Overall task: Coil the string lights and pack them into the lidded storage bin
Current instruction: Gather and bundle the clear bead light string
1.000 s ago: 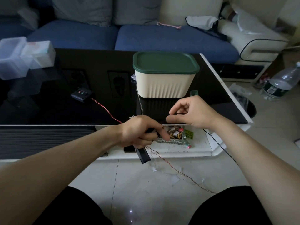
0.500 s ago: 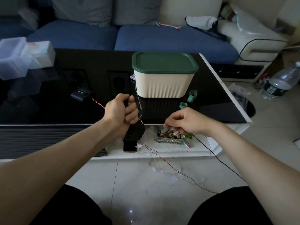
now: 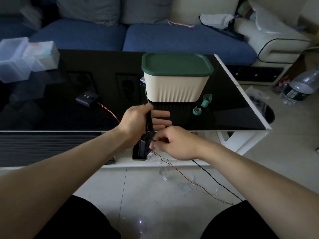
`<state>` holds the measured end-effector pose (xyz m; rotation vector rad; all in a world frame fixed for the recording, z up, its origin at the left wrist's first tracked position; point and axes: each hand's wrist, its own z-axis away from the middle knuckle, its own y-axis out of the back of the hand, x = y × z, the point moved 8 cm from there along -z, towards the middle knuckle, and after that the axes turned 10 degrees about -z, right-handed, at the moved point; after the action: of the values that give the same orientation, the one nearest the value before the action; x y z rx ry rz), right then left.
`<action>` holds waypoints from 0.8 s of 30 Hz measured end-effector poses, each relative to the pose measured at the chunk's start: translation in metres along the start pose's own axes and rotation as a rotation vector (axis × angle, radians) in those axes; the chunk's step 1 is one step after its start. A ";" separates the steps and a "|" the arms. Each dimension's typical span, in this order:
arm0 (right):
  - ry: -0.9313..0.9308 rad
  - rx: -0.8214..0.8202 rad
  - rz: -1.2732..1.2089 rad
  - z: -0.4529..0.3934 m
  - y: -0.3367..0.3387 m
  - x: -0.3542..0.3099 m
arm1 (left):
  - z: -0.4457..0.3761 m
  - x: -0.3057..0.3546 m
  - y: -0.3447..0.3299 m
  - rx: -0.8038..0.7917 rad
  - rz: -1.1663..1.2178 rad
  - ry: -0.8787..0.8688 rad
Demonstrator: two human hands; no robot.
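Note:
The storage bin (image 3: 174, 88) is cream with a shut green lid (image 3: 177, 64) and stands on the black glass table (image 3: 51, 116). In front of the bin, my left hand (image 3: 136, 121) holds a dark bundle of the string lights (image 3: 147, 133), thumb pressed on its top and fingers stretched out to the right. Just below, my right hand (image 3: 176, 143) pinches the thin wire beside the bundle. From there the red wire (image 3: 188, 180) trails down across the floor. A black battery box (image 3: 87, 98) lies on the table, its red lead running toward my left hand.
Two green clips (image 3: 205, 100) lie right of the bin. Clear plastic boxes (image 3: 25, 61) sit at the table's left end. A phone (image 3: 137, 153) rests on the white lower shelf. A black cable (image 3: 215, 181) crosses the floor tiles; a water bottle (image 3: 300, 87) lies at right.
My left hand stayed over the table edge and opened its fingers out while keeping the bundle. My right hand moved left, in under the left hand, onto the wire.

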<state>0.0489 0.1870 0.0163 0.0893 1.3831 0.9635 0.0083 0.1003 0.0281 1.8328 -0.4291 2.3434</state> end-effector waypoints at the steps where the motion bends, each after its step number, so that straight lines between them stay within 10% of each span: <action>1: 0.020 0.016 -0.012 -0.001 0.001 -0.002 | -0.001 -0.004 0.000 -0.006 -0.108 -0.005; 5: 0.093 0.106 -0.044 0.004 0.019 -0.008 | 0.002 -0.016 -0.004 -0.044 -0.724 -0.069; 14: -0.068 0.009 -0.120 0.006 0.049 0.037 | 0.013 -0.055 -0.021 -0.445 -1.031 0.148; 24: -0.075 0.190 -0.079 0.007 0.077 0.061 | 0.019 -0.061 -0.027 -0.528 -0.722 0.343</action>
<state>0.0078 0.2766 0.0148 0.2099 1.3964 0.7543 0.0491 0.1239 -0.0228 1.0693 -0.2442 1.7608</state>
